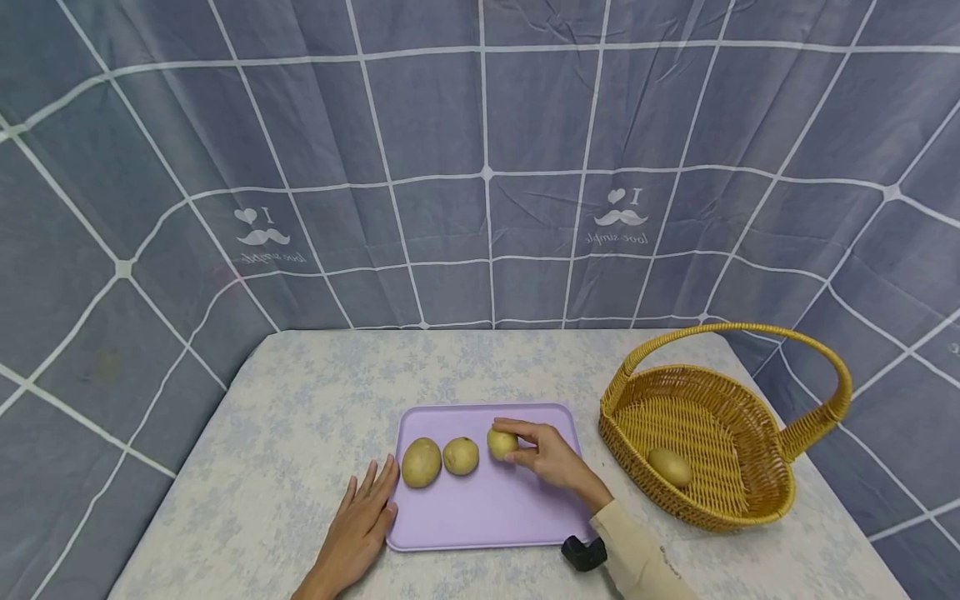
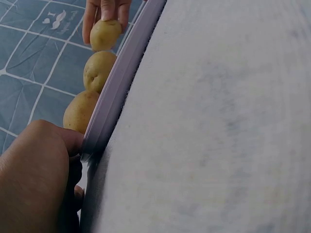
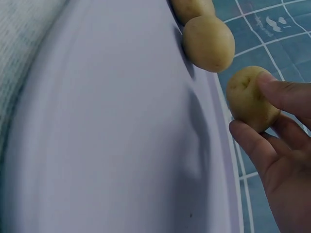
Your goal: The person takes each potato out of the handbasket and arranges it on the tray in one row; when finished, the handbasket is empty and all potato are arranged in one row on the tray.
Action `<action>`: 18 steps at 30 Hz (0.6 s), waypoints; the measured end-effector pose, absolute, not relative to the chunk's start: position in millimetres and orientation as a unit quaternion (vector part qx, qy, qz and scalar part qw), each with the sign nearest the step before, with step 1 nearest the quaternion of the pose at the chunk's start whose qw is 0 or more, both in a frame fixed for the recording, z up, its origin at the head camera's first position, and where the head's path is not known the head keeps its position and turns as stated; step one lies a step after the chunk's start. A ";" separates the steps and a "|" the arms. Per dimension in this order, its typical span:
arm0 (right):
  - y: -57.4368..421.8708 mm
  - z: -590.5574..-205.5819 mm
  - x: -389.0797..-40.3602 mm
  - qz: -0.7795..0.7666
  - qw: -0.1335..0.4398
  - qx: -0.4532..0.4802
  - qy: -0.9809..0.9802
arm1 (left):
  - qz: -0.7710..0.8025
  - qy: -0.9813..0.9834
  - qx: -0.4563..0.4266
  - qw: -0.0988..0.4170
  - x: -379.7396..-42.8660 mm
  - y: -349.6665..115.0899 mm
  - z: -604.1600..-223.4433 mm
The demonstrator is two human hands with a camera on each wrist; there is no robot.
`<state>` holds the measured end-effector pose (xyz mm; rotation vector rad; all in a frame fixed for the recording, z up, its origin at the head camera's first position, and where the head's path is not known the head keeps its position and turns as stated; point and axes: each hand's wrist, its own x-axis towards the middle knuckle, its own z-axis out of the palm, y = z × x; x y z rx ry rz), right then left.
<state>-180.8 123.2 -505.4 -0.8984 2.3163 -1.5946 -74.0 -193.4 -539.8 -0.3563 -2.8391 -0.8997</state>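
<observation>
On the purple tray [image 1: 480, 521] two potatoes lie side by side, a larger potato [image 1: 422, 463] at the left and a rounder potato [image 1: 461, 456] beside it. My right hand [image 1: 546, 454] pinches a third, smaller potato [image 1: 503, 443] between thumb and fingers, just right of the others; the right wrist view shows this held potato [image 3: 251, 97] with a shadow on the tray below it. My left hand [image 1: 358, 525] lies at the tray's left edge with fingers stretched out, its thumb against the rim in the left wrist view.
A yellow wicker basket [image 1: 626, 454] with a tall handle stands to the right of the tray, and one potato [image 1: 670, 467] lies in it. A small black object [image 1: 583, 553] sits by my right sleeve at the tray's front right corner. Blue checked curtains [image 1: 442, 217] hang around the table.
</observation>
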 end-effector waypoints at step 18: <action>119.0 -499.8 -162.4 -0.512 0.117 -0.296 0.798 | -0.306 -0.943 -0.116 0.064 -75.0 -194.5 -540.9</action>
